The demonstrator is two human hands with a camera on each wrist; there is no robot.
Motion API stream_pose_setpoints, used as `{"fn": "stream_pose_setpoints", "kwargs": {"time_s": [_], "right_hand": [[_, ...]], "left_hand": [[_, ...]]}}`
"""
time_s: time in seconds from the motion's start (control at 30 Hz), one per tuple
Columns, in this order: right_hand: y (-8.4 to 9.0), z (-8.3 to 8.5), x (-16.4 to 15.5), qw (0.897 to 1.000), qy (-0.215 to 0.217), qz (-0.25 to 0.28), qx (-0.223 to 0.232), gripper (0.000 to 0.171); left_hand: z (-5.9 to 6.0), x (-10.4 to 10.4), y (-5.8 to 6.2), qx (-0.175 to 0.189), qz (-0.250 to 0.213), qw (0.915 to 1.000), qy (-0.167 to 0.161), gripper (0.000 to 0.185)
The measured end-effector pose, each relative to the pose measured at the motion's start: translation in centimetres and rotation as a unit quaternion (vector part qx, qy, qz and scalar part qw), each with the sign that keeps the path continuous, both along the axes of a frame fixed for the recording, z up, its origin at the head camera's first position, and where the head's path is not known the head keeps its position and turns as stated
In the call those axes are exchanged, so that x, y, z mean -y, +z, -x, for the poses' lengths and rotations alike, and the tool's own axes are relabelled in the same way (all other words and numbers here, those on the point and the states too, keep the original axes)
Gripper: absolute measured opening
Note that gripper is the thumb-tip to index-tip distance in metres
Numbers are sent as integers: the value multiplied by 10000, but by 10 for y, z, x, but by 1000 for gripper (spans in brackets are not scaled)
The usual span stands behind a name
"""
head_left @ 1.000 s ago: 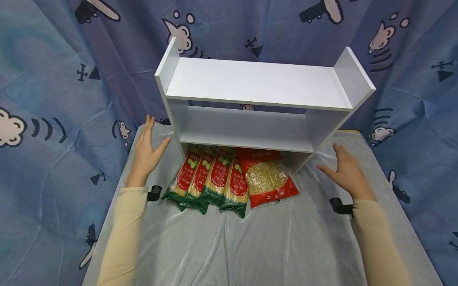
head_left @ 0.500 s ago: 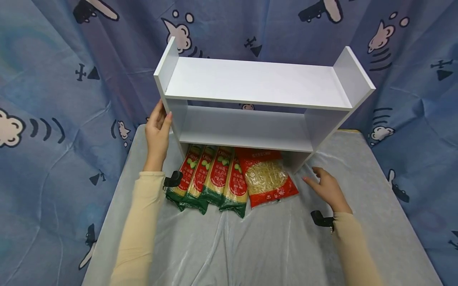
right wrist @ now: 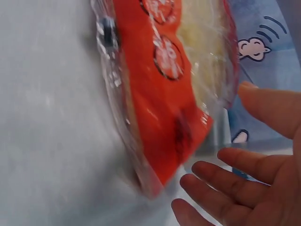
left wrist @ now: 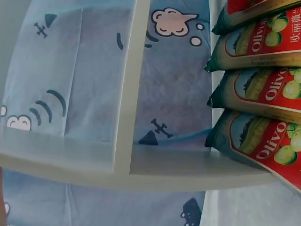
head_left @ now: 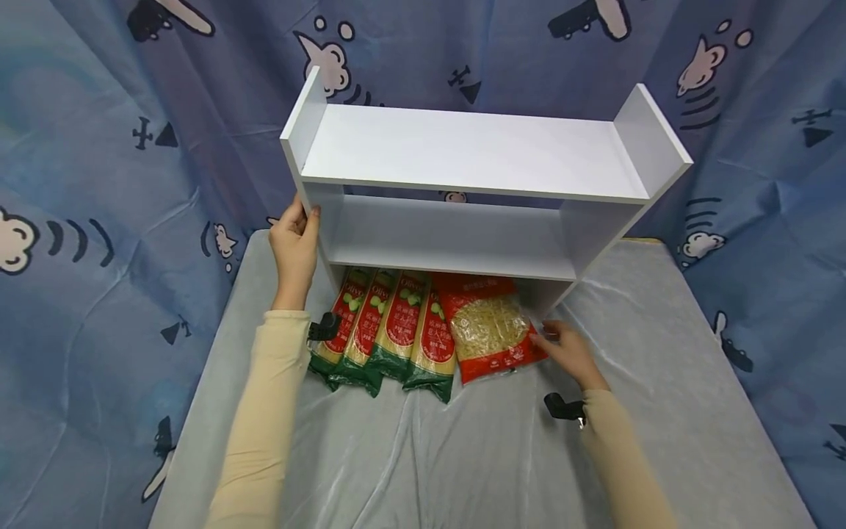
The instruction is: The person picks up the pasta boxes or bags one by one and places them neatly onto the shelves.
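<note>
A white shelf rack (head_left: 456, 150) stands upright at the back of the table. My left hand (head_left: 294, 246) pinches the front edge of its left side panel between thumb and fingers. Several red, gold and green "Olivo" spaghetti packs (head_left: 436, 345) lie side by side, their far ends under the lowest board. To their right lies a red bag of yellow noodles or pasta (head_left: 492, 327), partly under the same board. My right hand (head_left: 571, 353) is at this bag's right corner. In the right wrist view its fingers are spread around the corner (right wrist: 155, 160), not closed on it.
A grey cloth (head_left: 476, 463) covers the table. Behind and at both sides hangs a blue patterned curtain (head_left: 410, 59). The rack's middle board (head_left: 456, 235) sits above the packs, and its right side panel (head_left: 595, 228) stands near my right hand.
My left hand has moved right and up from beside the rack and taken hold of its side panel. My right hand has moved left to the red bag's corner.
</note>
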State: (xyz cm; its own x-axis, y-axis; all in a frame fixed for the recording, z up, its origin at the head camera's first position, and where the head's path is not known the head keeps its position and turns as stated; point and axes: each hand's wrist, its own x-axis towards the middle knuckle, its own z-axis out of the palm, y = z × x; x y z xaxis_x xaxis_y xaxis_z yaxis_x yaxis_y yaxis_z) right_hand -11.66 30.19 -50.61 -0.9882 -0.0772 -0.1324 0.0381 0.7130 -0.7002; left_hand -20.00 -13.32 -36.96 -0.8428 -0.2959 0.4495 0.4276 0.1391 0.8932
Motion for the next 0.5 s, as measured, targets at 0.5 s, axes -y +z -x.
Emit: {"fn": "stream_pose_setpoints", "kwargs": {"time_s": [0.5], "right_hand": [[-15,24,31,9911,-563,353,1155,62]], "left_hand": [[3,4,-6,-76,256,9996,104,38]]}}
